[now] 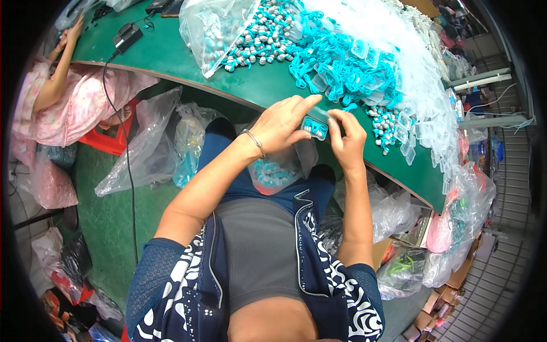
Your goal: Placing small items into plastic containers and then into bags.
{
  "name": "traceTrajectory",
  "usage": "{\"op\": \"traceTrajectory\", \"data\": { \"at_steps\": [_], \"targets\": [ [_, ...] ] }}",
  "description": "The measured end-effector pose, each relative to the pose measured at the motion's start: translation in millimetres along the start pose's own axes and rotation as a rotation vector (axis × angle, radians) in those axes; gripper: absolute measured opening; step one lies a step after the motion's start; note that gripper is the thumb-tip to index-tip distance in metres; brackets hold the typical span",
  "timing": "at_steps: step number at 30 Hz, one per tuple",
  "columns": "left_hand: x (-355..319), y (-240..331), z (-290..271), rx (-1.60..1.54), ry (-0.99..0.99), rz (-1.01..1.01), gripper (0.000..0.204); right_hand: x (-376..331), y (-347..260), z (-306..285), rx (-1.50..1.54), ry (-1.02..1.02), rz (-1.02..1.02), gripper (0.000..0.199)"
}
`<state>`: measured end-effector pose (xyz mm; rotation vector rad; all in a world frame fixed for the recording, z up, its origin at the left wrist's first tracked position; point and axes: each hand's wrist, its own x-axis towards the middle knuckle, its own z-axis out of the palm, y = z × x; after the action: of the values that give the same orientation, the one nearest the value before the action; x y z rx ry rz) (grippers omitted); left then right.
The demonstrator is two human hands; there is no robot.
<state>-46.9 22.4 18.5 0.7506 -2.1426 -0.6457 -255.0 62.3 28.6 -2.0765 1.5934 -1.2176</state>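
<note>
Between my hands, above the near edge of the table, is a small clear plastic case (314, 129) with teal corded pieces, which look like earplugs, inside. My left hand (280, 123) grips the case from the left, thumb along its near side and fingers stretched past its far side. My right hand (348, 137) pinches the case's right edge between thumb and fingers. Just beyond lies a heap of teal cords (347, 65). A small pile of banded grey-and-teal plugs (383, 128) sits right of my right hand.
A wide pile of clear plastic cases (424, 85) covers the table's right side. More banded plugs (265, 34) lie beside a clear bag (213, 34). An open bag of teal pieces (276, 171) is at my lap. Another person's arm (57, 77) reaches in at far left, near a black adapter (127, 37).
</note>
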Motion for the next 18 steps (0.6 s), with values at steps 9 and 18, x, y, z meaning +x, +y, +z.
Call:
{"op": "traceTrajectory", "data": {
  "at_steps": [9, 18],
  "targets": [
    [2, -6, 11, 0.130, 0.019, 0.121, 0.027, -18, 2, 10, -0.107, 0.032, -0.234, 0.033],
    [-1, -9, 6, -0.061, 0.017, 0.088, 0.014, -23, -9, 15, 0.106, 0.040, -0.126, 0.023]
  ]
}}
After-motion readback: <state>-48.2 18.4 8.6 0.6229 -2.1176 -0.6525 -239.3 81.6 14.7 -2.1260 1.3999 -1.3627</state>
